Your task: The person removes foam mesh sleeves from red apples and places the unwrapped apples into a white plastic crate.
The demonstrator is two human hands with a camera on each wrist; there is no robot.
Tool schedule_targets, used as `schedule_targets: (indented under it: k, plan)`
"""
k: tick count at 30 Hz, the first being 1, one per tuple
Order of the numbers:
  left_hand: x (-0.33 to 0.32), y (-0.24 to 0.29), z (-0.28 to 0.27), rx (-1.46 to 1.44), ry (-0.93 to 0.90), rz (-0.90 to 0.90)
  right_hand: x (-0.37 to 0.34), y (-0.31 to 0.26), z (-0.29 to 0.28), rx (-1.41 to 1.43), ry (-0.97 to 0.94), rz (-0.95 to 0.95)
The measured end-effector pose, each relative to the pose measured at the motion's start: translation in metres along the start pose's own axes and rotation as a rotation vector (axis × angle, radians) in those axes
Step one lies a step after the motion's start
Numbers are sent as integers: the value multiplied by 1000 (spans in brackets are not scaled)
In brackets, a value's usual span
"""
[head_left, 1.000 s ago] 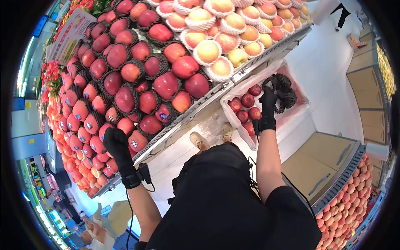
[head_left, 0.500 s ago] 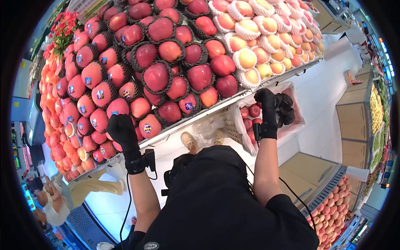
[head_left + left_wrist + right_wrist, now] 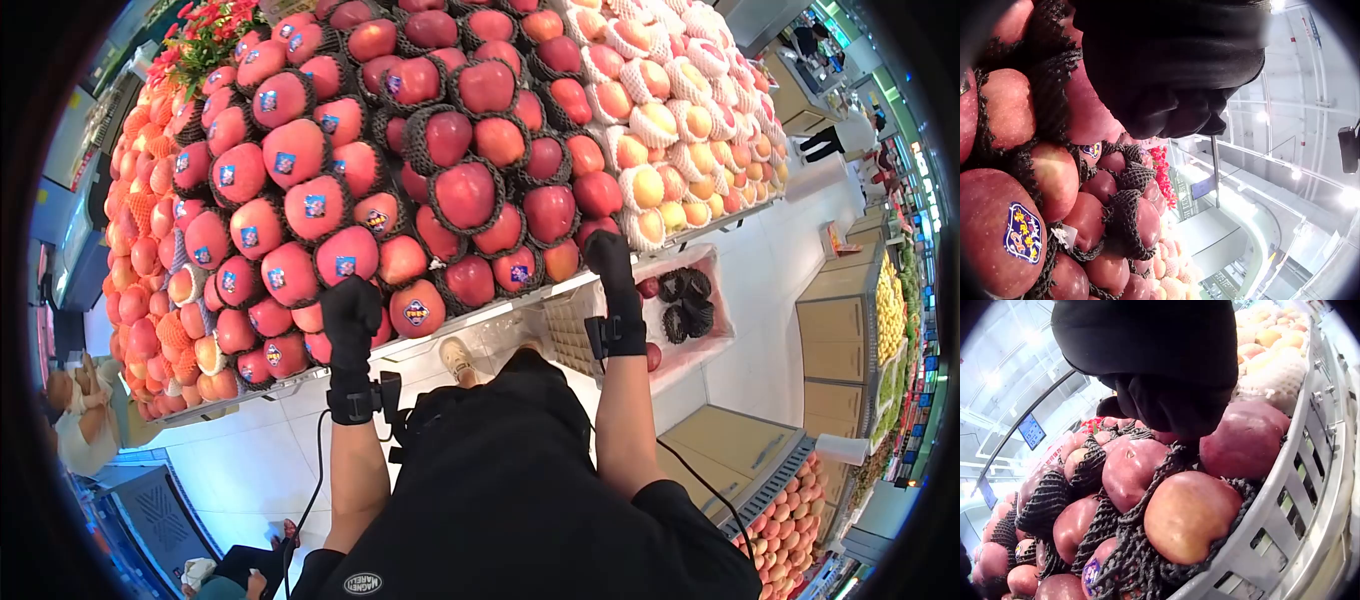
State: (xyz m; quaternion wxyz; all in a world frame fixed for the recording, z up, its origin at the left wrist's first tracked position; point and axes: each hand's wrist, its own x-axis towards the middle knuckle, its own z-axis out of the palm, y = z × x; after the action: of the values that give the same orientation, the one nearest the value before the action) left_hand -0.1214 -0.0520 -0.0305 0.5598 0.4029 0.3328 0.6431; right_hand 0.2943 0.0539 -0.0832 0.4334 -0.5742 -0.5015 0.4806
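Note:
My left hand, in a black glove, is raised over the front edge of the red apples, its fingers curled and nothing visible in them. Just right of it sits an apple with a dark blue sticker. In the left wrist view the glove hangs close over a pink-red apple. My gloved right hand is at the display's front rim, fingers curled, with a dark red apple just beyond. In the right wrist view the glove overlaps a large red apple; an orange-red apple in black foam net lies below.
A grey slatted rail edges the display. Apples in white foam nets fill its right part. Beneath my right arm, a lined box holds black foam nets and some red apples. A cabinet stands behind at right.
My right hand has come up from over the box to the display's front rim. The view has swung right along the display. My left hand keeps its curled fingers near the front apples.

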Motion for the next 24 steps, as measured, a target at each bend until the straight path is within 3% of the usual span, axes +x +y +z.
schedule_targets:
  k: [2,6,9,11,13,18,22,23,24]
  plan:
    - [6,6,10,59,5,-14,-2,-8,6,-1,8,49]
    - [12,3,15,-22,217,-107,-4,-21,16,14,25,32]
    - [10,-8,-2,259,239,-18,-3,-31,21,-37,16,49]
    - [10,-19,-7,578,296,228,-5,-28,25,-70,29,4]
    - [14,-30,-3,1025,393,673,-5,-24,34,-229,45,-139]
    - [0,-20,-13,822,381,352,2,-48,50,-303,15,-64]
    - [-8,2,2,116,296,100,12,-78,56,-152,-85,111]
    - [-9,5,3,130,309,101,13,-82,58,-91,-99,138]
    - [-11,8,5,145,322,97,11,-87,62,-133,-135,44]
